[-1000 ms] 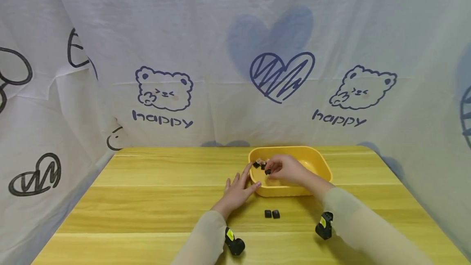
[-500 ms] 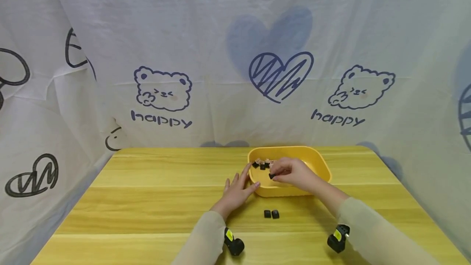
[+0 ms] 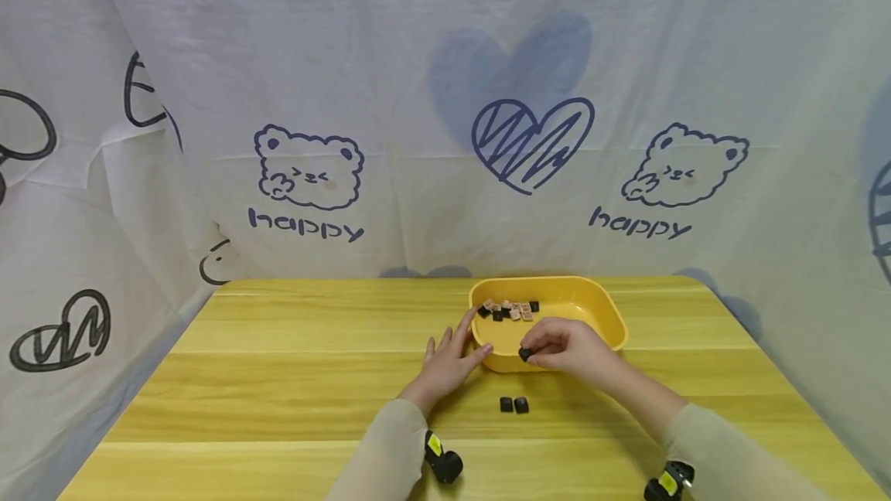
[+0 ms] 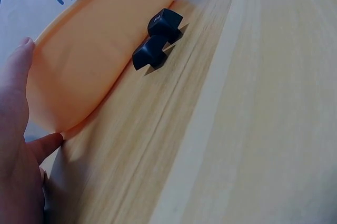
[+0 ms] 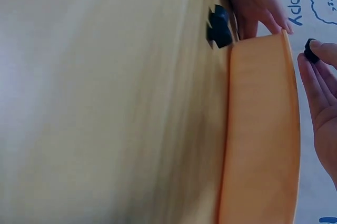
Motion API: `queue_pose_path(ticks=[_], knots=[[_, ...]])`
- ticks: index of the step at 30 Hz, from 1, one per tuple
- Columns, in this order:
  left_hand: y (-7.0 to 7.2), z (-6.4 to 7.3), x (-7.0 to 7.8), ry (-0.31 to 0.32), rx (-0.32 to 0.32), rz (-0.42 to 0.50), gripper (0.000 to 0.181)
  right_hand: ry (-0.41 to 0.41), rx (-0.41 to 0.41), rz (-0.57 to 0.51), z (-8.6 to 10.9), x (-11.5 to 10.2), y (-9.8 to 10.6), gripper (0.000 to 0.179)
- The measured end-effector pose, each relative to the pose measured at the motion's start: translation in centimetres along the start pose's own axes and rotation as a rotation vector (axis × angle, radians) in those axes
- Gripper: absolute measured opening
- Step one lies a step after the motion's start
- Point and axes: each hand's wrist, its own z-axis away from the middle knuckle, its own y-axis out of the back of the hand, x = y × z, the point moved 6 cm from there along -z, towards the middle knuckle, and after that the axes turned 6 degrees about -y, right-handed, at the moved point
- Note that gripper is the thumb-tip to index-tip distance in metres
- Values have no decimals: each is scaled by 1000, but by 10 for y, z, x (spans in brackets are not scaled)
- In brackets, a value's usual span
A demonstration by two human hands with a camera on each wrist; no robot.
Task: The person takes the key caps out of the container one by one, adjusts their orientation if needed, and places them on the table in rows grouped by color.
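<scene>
My right hand [image 3: 574, 348] pinches a black keycap [image 3: 525, 354] between thumb and fingers, above the near rim of a yellow plastic bin [image 3: 612, 323]. In the right wrist view the held keycap [image 5: 311, 51] shows dark at the fingertips. My left hand [image 3: 448, 362] rests with spread, straight fingers against the bin's left end, the thumb at its near corner. Two black keycaps [image 4: 158, 37] stand side by side on the table in front of the bin. Inside the bin, several pink keycaps [image 3: 517, 314] and black keycaps [image 3: 497, 316] lie toward the left and back.
The wooden table [image 3: 299, 377] carries the bin near its back edge. Behind it hangs a pale cloth [image 3: 418, 176] printed with hearts and bears. A black camera [image 3: 443, 461] is worn on the left wrist, another camera [image 3: 670, 480] on the right.
My right hand has lifted the black keycap from inside the bin toward me, over the near rim, uncovering more keycaps behind. My left hand has stayed at the bin's left end.
</scene>
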Motion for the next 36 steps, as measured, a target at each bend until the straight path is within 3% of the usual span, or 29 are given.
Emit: queue_pose_path(ticks=[10, 19, 28, 36], knots=[[0, 2, 1, -1, -12, 15, 73, -4, -9, -15, 24, 6, -5, 19], [1, 1, 1, -4, -12, 19, 74, 14, 26, 120, 35, 20, -14, 18], [1, 1, 1, -7, -12, 6, 74, -93, 50, 124, 37, 43, -24, 16], [1, 1, 1, -7, -11, 2, 74, -115, 62, 138, 37, 48, -27, 18]])
